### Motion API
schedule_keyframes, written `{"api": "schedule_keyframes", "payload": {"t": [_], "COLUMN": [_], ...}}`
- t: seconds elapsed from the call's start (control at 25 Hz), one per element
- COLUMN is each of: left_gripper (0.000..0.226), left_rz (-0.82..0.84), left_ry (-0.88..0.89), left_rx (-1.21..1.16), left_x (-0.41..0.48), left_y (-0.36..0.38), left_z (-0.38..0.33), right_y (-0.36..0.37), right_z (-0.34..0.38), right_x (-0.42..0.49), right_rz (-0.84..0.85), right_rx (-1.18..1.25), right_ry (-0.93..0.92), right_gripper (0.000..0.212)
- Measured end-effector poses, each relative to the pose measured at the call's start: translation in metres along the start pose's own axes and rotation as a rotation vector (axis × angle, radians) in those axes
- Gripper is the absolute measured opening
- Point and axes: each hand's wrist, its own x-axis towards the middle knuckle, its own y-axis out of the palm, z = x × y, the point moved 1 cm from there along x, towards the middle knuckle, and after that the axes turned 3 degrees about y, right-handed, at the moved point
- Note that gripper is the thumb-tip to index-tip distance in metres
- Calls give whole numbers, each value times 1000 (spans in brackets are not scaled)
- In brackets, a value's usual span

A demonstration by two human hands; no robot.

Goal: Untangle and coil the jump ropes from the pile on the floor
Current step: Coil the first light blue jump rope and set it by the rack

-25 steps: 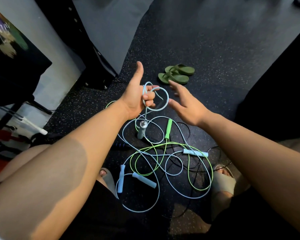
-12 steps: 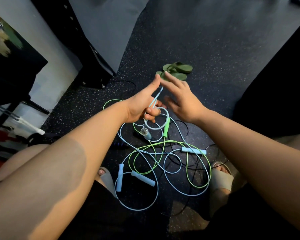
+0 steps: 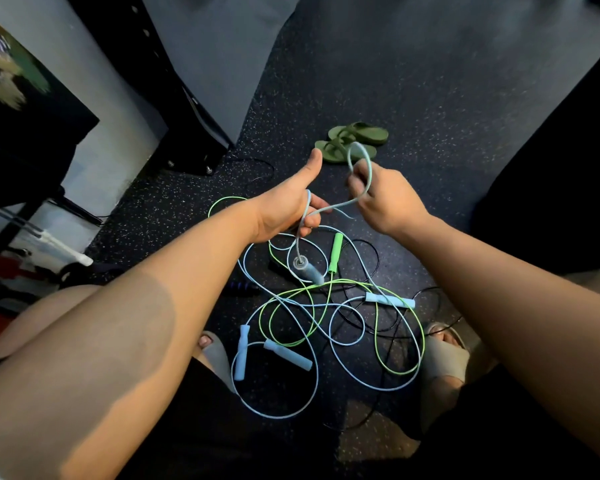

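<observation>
A pale blue jump rope (image 3: 337, 205) is held above the tangled pile (image 3: 326, 323) on the speckled floor (image 3: 430, 98), its cord gripped in the left hand (image 3: 288, 209), thumb raised, a loop pinched by the right hand (image 3: 385, 199), one handle (image 3: 309, 270) hanging below.

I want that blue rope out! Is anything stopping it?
The left hand and right hand hold the blue rope, so nothing blocks them. The green rope and a black cord cross blue cords in the pile; it may snag.
</observation>
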Motion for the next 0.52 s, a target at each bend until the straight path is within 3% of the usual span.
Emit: {"api": "schedule_keyframes", "payload": {"t": [0.08,0.2,0.32,0.52], "left_gripper": [105,115,114,92], "left_rz": [4,11,17,112], "left_ry": [3,8,12,17], "left_rx": [-24,-91,-179,-307], "left_x": [1,2,0,-5], "left_y": [-2,-4,-8,-5], "left_z": [0,0,-2,-8], "right_y": [3,11,11,14], "right_z": [-10,-18,-9,-8], "right_x": [3,-3,-6,-2], "right_rz": [99,292,238,214], "right_rx": [-124,-210,-159,-11], "right_ry": [214,423,256,-43], "right_gripper": [26,77,92,71]}}
